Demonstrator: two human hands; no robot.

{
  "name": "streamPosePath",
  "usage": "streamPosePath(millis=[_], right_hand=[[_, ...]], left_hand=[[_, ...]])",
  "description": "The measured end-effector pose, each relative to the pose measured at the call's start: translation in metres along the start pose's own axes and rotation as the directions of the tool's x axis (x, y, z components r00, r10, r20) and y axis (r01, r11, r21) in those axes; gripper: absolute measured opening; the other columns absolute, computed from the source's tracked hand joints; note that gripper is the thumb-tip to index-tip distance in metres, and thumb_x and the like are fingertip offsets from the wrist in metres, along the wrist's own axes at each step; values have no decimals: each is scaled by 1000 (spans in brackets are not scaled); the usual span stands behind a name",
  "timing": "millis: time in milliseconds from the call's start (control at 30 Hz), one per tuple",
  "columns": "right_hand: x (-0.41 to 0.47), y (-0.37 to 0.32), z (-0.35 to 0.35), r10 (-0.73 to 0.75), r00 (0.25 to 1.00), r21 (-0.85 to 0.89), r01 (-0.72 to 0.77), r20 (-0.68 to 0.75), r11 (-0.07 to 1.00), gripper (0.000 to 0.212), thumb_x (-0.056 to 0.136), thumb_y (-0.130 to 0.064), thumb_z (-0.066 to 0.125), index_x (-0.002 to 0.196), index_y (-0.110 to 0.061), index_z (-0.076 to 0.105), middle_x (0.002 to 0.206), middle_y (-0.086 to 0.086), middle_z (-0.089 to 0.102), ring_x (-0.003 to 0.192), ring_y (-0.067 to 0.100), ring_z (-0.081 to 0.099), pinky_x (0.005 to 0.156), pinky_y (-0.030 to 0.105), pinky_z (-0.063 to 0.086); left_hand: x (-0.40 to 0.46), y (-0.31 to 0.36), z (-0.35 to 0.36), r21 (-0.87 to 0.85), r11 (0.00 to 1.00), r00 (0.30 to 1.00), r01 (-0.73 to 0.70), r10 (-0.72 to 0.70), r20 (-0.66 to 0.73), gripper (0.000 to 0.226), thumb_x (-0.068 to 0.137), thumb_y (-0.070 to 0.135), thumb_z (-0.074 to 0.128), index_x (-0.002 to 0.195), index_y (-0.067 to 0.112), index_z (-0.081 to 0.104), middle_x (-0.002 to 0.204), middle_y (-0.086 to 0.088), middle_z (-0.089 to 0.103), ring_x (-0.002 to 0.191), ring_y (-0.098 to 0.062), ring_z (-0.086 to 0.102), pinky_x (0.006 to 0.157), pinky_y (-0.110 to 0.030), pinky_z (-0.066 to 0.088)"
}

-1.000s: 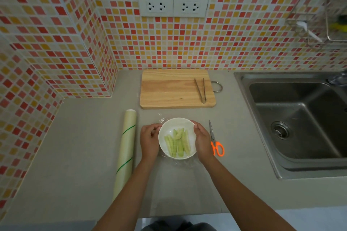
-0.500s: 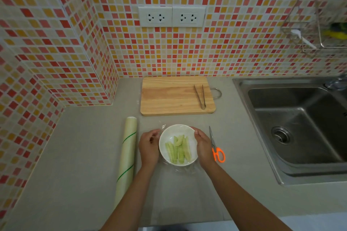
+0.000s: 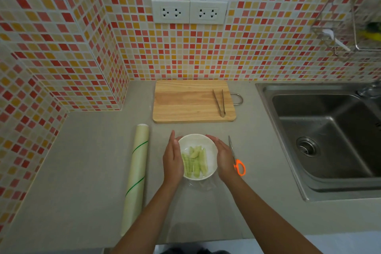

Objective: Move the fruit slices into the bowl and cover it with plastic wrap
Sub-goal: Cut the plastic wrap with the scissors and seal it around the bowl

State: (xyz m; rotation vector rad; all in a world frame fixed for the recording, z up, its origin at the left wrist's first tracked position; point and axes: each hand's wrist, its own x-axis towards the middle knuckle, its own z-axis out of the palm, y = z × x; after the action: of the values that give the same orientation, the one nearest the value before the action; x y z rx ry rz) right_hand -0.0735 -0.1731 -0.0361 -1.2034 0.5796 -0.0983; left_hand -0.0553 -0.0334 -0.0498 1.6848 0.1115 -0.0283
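A white bowl [image 3: 195, 140] stands on the grey counter and holds several pale green fruit slices [image 3: 194, 162]. Clear plastic wrap [image 3: 201, 185] lies over the bowl, with crumpled film showing at its near edge. My left hand [image 3: 172, 158] lies flat against the bowl's left side with fingers straight and pointing away from me. My right hand [image 3: 223, 158] cups the bowl's right side the same way. Both palms press the film to the bowl's wall.
A roll of plastic wrap [image 3: 136, 175] lies left of the bowl. Orange-handled scissors [image 3: 237, 161] lie just right of my right hand. A wooden cutting board [image 3: 185, 101] with metal tongs [image 3: 219, 102] sits behind. A steel sink [image 3: 321, 136] is on the right.
My fingers have stretched out straight along the bowl's sides, where before they curled around its rim. The bowl stays in place.
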Motion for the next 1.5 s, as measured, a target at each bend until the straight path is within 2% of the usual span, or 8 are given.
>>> streamPosePath(millis=[300,433,600,733,933,1100,1300,1500], right_hand=[[1,3,-17,-44,984,-173,14,-170,985,30,96,-17,52,88,4,72,76,12,72,65,14,68,59,17,51],[9,-8,-15,-162,972,-262,114,-171,958,27,97,-17,50,96,2,69,94,16,70,83,22,66,78,26,51],[8,-14,4,-24,998,-124,31,57,992,38,102,-29,35,116,-7,64,119,11,66,111,20,62,97,30,45],[0,-2,10,30,989,-171,-5,142,985,45,103,-35,31,119,-10,64,119,5,67,105,11,65,90,25,50],[0,11,10,38,987,-246,1,153,969,47,103,-39,24,115,-19,65,113,1,69,102,9,65,88,24,51],[2,13,6,87,986,-275,-46,139,960,48,102,-43,26,95,-28,71,88,-10,75,83,2,69,65,14,52],[4,0,4,-11,992,-199,36,125,979,50,103,-37,29,127,-5,58,124,2,62,110,9,59,89,16,47],[-6,3,8,40,985,-180,-9,168,984,47,104,-34,24,129,-12,57,129,1,60,116,13,57,99,25,44]], left_hand=[[52,0,-25,96,995,962,-9,-18,272,61,92,62,24,126,29,61,114,8,71,109,7,59,97,-11,40],[57,12,-33,87,994,994,-65,56,96,56,98,51,28,122,17,65,122,5,67,116,4,55,91,4,33],[7,8,-21,-62,997,994,-56,49,-101,52,98,45,29,131,17,57,131,10,59,120,13,49,98,-1,33],[-19,-1,-5,55,996,991,-64,70,-118,49,100,41,25,140,24,47,139,10,53,129,-1,46,107,-18,33],[-16,-1,-4,128,986,979,-106,126,-163,51,98,48,21,140,32,45,134,14,57,126,2,49,105,-20,36],[-12,0,-7,115,986,984,-117,131,-122,47,99,40,24,139,30,46,135,11,58,125,1,49,104,-15,35],[-6,0,-12,74,989,991,-125,128,-44,41,104,27,28,141,24,45,135,4,58,122,5,49,93,1,32],[-7,-1,-9,105,984,986,-145,152,-68,44,102,33,26,140,26,47,132,7,61,120,7,50,93,0,33]])
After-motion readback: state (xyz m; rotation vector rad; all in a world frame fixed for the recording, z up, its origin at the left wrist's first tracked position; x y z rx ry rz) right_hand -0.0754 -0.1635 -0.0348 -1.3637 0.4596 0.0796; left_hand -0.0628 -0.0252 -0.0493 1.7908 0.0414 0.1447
